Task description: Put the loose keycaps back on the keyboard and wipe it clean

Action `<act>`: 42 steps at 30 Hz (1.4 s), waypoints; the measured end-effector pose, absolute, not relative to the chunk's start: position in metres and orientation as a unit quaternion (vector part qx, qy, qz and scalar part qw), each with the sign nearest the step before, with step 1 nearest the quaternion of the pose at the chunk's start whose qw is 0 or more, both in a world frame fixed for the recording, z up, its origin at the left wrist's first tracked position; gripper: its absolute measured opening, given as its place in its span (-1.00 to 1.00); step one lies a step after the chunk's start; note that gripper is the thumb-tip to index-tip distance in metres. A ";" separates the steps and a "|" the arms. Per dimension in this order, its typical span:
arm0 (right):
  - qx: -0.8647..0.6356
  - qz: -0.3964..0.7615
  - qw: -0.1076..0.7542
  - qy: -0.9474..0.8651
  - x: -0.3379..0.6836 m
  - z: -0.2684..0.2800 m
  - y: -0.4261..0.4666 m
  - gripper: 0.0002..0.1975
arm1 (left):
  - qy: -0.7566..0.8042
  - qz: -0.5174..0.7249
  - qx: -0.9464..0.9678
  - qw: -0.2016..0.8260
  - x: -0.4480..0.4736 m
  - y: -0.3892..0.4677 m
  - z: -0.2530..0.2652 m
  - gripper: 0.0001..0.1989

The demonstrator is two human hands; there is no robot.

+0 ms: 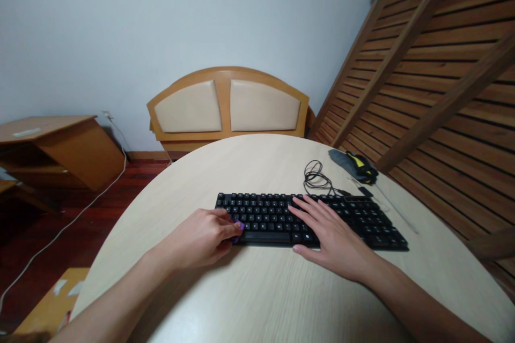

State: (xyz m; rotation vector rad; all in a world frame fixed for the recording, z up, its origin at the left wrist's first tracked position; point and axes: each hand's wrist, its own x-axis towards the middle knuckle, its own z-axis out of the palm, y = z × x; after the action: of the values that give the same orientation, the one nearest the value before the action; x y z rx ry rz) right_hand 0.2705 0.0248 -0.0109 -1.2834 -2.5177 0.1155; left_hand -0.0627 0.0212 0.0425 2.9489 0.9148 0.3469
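Note:
A black keyboard (265,220) lies flat on a round, pale wooden table (249,289). At its left end my left hand (209,233) is closed, with a small purple piece (238,229) pressed against the lower keys. Fingers cover most of that piece, so I cannot tell whether it is cloth or something else. My right hand (328,233) rests with fingers spread over the right part of the keyboard, the thumb near the front edge. Behind the keyboard, its thin black cable (317,176) lies in loose loops.
A grey, black and yellow bundle (354,166) sits at the table's right edge, beside a thin pale cord (396,209). Slatted wooden panels (434,91) lean at the right. Beyond the table stands a headboard (225,102); a wooden desk (80,150) is at left.

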 end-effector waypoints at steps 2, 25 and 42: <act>-0.448 0.035 0.154 -0.880 0.271 -0.012 0.025 -0.29 | 0.277 0.110 0.954 0.038 -0.062 0.018 0.046 -0.70; -0.450 0.042 0.135 -0.882 0.269 -0.009 0.025 -0.28 | 0.416 0.192 0.889 -0.010 -0.042 0.049 0.007 -0.69; -0.443 0.031 0.154 -0.883 0.272 -0.014 0.027 -0.27 | 0.313 0.184 0.932 -0.005 -0.048 0.012 0.030 -0.71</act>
State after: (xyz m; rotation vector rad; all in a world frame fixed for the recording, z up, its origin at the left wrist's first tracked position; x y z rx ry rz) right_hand 0.2724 0.0275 -0.0139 -1.2697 -2.5309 0.0886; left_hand -0.0482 0.0117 0.0304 2.9371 0.9872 0.5794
